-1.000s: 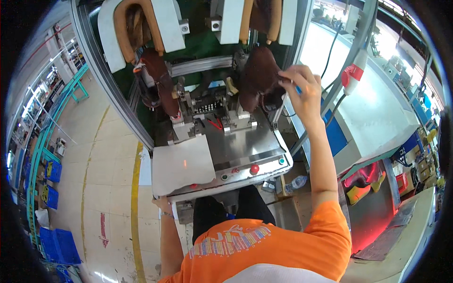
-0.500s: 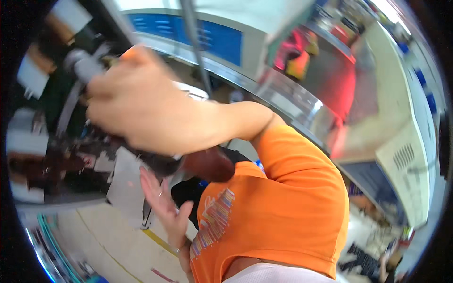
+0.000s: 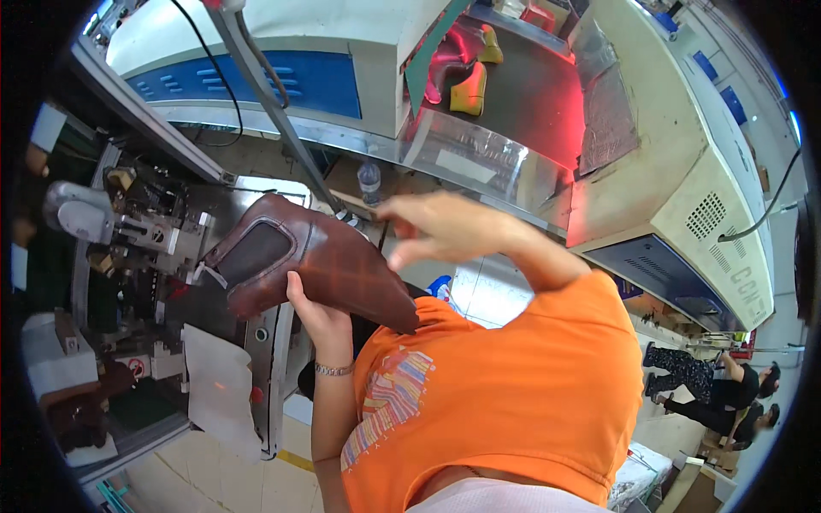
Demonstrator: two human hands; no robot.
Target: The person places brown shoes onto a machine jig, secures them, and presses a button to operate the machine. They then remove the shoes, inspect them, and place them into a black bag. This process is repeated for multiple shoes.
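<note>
A dark reddish-brown leather boot upper point(image 3: 329, 265) lies across my front, its rounded toe end toward the machine head point(image 3: 158, 231) on the left and its wide shaft end toward my shirt. My left hand point(image 3: 323, 323) holds it from below, thumb laid on the leather and the other fingers hidden underneath. Just past the shaft end, my right hand point(image 3: 440, 227) hovers, its fingers loosely bent and thumb apart, with nothing visible in it. A pale strap end point(image 3: 211, 274) shows at the toe side, by the machine.
A grey metal post point(image 3: 274, 103) rises beyond the boot upper. Further off, a conveyor point(image 3: 534, 94) under red light carries yellow and dark boot pieces point(image 3: 468, 90). A water bottle point(image 3: 369, 181) stands below it. A white sheet point(image 3: 221, 385) hangs at the machine's front. Two people point(image 3: 727, 385) are far right.
My right hand has drawn back from the machine to the right and loosened from a fist. My left hand, open before, now grips the boot upper, which has come into full view.
</note>
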